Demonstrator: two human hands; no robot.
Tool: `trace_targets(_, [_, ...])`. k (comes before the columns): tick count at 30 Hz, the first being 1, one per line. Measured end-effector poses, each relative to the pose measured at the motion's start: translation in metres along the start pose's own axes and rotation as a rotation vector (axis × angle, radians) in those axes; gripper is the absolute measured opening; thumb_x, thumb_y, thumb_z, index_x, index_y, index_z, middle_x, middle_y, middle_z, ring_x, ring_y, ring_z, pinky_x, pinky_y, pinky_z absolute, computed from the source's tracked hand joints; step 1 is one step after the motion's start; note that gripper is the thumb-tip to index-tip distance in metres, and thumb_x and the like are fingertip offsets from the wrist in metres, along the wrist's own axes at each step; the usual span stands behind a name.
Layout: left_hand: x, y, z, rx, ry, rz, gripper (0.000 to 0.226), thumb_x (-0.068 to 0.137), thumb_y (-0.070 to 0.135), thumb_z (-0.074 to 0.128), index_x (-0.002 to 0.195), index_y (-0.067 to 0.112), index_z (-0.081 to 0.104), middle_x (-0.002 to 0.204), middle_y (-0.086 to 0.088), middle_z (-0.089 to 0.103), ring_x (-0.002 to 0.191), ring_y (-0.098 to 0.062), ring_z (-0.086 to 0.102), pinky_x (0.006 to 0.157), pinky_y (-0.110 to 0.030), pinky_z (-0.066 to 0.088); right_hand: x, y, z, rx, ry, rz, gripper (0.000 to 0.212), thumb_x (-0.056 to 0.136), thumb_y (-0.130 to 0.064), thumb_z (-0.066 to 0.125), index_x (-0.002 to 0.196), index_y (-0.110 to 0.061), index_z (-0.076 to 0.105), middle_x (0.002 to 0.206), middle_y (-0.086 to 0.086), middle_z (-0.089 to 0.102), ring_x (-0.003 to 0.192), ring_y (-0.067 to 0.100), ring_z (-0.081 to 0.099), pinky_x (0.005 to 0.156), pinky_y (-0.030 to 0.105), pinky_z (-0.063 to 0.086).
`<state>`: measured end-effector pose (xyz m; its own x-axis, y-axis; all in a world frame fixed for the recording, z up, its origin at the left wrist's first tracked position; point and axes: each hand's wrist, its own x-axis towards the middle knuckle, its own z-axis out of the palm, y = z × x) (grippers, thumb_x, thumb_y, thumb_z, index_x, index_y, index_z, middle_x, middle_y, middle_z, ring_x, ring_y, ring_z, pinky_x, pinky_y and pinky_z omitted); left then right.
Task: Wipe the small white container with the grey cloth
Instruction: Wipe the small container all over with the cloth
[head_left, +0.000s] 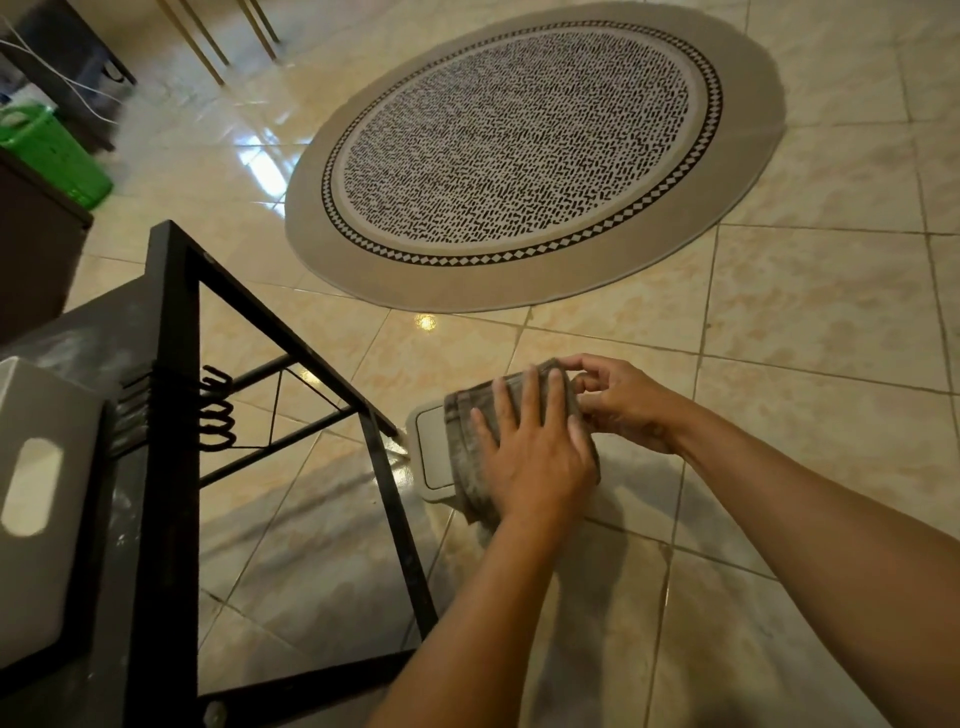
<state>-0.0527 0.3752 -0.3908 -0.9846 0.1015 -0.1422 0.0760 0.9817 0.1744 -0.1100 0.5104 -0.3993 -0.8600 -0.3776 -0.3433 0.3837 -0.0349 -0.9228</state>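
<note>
At the far left we see a green basket (54, 150) on the tiled floor (810, 291), and nearer us a white box (36, 499) resting on a black metal rack (171, 395). Just right of the rack's leg, the small white container (431, 447) sits on the floor, most of it covered by the grey cloth (470, 415). Our left hand (530, 447) lies flat and open on the cloth, fingers spread, pressing it onto the container. To its right, our right hand (623, 400) pinches the cloth's far right edge between thumb and fingertips. Beyond both hands a round patterned rug (530, 150) lies on the floor.
</note>
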Motion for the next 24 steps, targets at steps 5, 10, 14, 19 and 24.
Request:
trace_targets(5, [0.022,-0.04,-0.006,-0.012,0.045,-0.063,0.059,0.101,0.046,0.01,0.155,0.033,-0.009,0.165,0.003,-0.012,0.148,-0.023,-0.02,0.119,-0.055,-0.006,0.0,0.001,0.002,0.004,0.038,-0.005,0.044,0.092,0.007,0.056,0.132,-0.011,0.053,0.085,0.01,0.054,0.073,0.018,0.062,0.065,0.028,0.057])
trace_targets(10, [-0.02,-0.04,0.0,-0.034,0.096,-0.157,0.065,0.093,0.048,0.002,0.155,0.031,-0.009,0.164,0.001,-0.015,0.148,-0.026,-0.021,0.118,-0.055,-0.008,0.003,0.002,0.0,0.009,0.041,-0.004,0.042,0.092,0.007,0.056,0.13,-0.012,0.056,0.083,0.007,0.055,0.071,0.015,0.062,0.065,0.028,0.056])
trace_targets(14, [0.0,-0.009,0.001,-0.021,0.04,-0.039,0.062,0.095,0.047,0.001,0.154,0.033,-0.013,0.163,0.004,-0.018,0.147,-0.026,-0.024,0.117,-0.055,-0.013,0.0,0.002,0.001,0.01,0.049,-0.018,0.042,0.092,0.006,0.058,0.129,-0.013,0.056,0.082,0.008,0.057,0.074,0.02,0.063,0.067,0.031,0.057])
trace_targets(19, [0.015,-0.042,-0.006,-0.067,0.083,-0.24,0.06,0.101,0.044,0.012,0.155,0.03,-0.01,0.164,0.001,-0.016,0.147,-0.026,-0.023,0.118,-0.057,-0.01,-0.018,0.009,0.009,0.047,0.215,-0.032,0.043,0.092,0.008,0.054,0.127,-0.015,0.053,0.083,0.011,0.057,0.076,0.023,0.062,0.071,0.039,0.059])
trace_targets(24, [-0.011,-0.027,-0.001,-0.072,0.121,-0.181,0.061,0.099,0.045,0.012,0.155,0.032,-0.008,0.163,0.004,-0.016,0.147,-0.026,-0.024,0.116,-0.056,-0.014,-0.04,0.024,0.023,0.031,0.352,-0.047,0.039,0.093,0.005,0.056,0.128,-0.013,0.05,0.083,0.008,0.06,0.077,0.023,0.063,0.077,0.044,0.057])
